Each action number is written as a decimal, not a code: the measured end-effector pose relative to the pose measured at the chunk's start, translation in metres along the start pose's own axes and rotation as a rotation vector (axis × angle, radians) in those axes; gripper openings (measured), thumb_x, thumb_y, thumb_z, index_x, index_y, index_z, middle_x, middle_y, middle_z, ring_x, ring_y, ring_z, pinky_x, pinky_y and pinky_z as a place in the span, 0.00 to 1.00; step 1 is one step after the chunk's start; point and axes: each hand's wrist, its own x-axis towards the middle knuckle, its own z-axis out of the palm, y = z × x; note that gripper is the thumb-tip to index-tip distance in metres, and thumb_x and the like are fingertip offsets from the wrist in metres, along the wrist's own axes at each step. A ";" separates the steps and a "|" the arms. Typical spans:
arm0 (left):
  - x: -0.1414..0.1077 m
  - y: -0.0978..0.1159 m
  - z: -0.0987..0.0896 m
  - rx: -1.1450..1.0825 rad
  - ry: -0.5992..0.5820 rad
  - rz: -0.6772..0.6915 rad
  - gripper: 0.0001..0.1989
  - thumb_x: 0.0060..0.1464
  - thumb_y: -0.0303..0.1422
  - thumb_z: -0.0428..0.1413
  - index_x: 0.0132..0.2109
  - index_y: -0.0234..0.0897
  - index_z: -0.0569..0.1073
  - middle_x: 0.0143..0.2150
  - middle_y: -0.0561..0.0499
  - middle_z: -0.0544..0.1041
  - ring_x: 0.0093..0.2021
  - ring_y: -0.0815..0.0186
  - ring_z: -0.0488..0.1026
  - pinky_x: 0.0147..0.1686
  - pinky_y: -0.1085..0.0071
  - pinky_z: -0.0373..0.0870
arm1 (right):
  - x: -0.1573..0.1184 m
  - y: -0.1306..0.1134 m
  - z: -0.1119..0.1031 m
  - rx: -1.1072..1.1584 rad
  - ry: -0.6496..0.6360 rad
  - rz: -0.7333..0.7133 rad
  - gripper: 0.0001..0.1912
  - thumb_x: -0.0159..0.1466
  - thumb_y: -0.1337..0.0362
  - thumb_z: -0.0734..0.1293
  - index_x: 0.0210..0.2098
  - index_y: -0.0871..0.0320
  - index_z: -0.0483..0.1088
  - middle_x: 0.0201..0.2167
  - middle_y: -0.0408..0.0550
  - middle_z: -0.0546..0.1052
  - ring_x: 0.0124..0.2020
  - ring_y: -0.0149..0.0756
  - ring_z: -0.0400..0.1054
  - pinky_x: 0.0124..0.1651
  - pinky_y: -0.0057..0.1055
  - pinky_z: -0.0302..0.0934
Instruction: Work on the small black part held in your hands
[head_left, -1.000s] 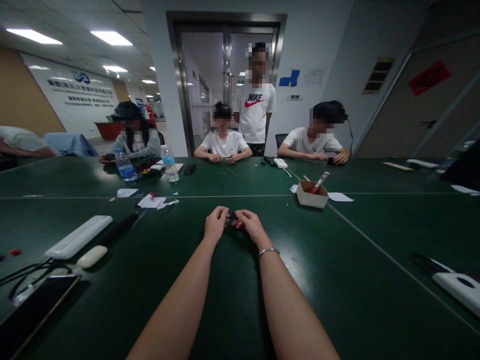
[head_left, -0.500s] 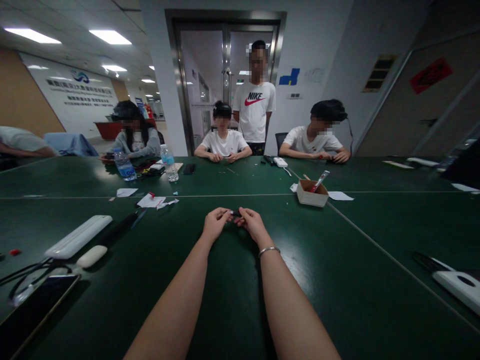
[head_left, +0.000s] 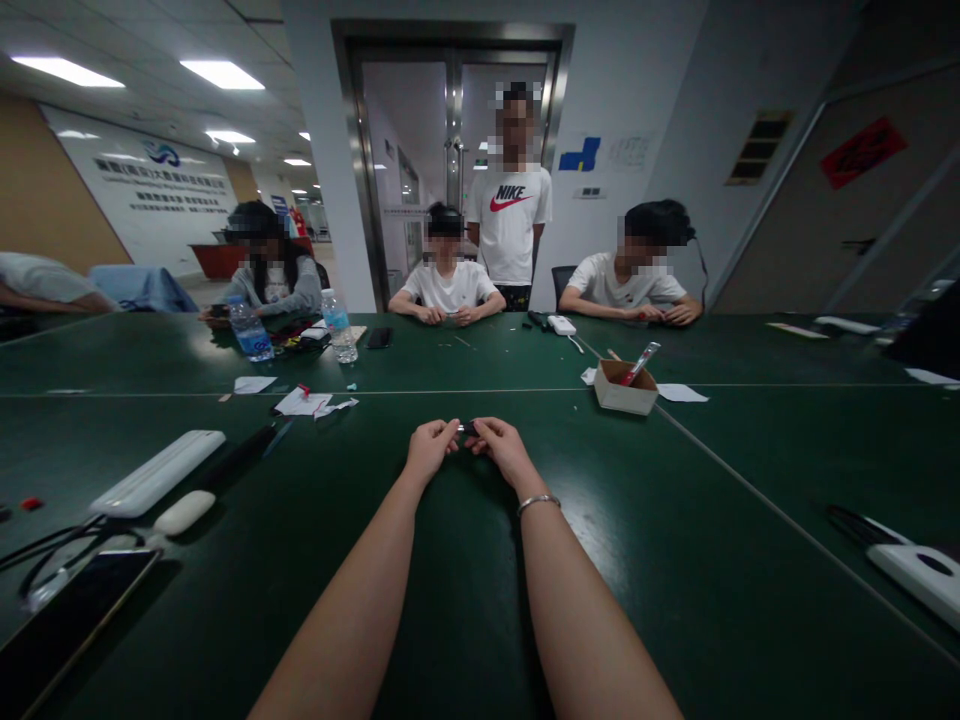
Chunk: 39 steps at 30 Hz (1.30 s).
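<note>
While the left hand [head_left: 430,450] had one end of some little dark thing [head_left: 468,429] pinched tight, the right hand [head_left: 502,448] pinched the other, right over the green table [head_left: 466,590].

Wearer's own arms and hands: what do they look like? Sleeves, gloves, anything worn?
Left forearm and right forearm are bare as far as the view shows, no sleeves. Left hand and right hand are ungloved. The right wrist has a slim, rounded, silver-coloured bracelet; nothing shows on the left wrist. No cables visible on either arm.
</note>
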 end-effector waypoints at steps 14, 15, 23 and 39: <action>-0.002 0.003 0.003 -0.080 -0.015 0.082 0.15 0.49 0.44 0.54 0.33 0.35 0.72 0.28 0.50 0.74 0.29 0.68 0.70 0.30 0.73 0.65 | 0.000 0.000 0.000 0.021 0.017 -0.010 0.23 0.50 0.48 0.71 0.33 0.61 0.71 0.21 0.47 0.76 0.20 0.30 0.66 0.26 0.27 0.58; -0.002 0.003 0.003 -0.101 -0.026 0.107 0.14 0.49 0.42 0.55 0.36 0.35 0.72 0.32 0.49 0.75 0.31 0.67 0.71 0.31 0.73 0.65 | 0.000 -0.001 0.000 0.022 0.022 -0.009 0.23 0.50 0.47 0.71 0.33 0.61 0.71 0.20 0.46 0.76 0.19 0.30 0.66 0.26 0.27 0.58; -0.001 -0.002 0.006 -0.142 0.009 0.056 0.19 0.52 0.43 0.53 0.47 0.37 0.70 0.30 0.51 0.72 0.29 0.69 0.70 0.29 0.73 0.65 | 0.001 0.000 0.001 0.004 -0.032 -0.006 0.21 0.50 0.48 0.72 0.33 0.61 0.72 0.20 0.46 0.75 0.20 0.30 0.66 0.26 0.27 0.59; 0.001 -0.002 0.005 -0.140 -0.005 0.007 0.16 0.54 0.40 0.50 0.46 0.36 0.71 0.29 0.53 0.69 0.23 0.73 0.63 0.21 0.77 0.58 | 0.002 0.001 0.000 0.017 -0.028 0.011 0.22 0.50 0.49 0.72 0.34 0.61 0.72 0.20 0.45 0.75 0.20 0.29 0.66 0.27 0.27 0.58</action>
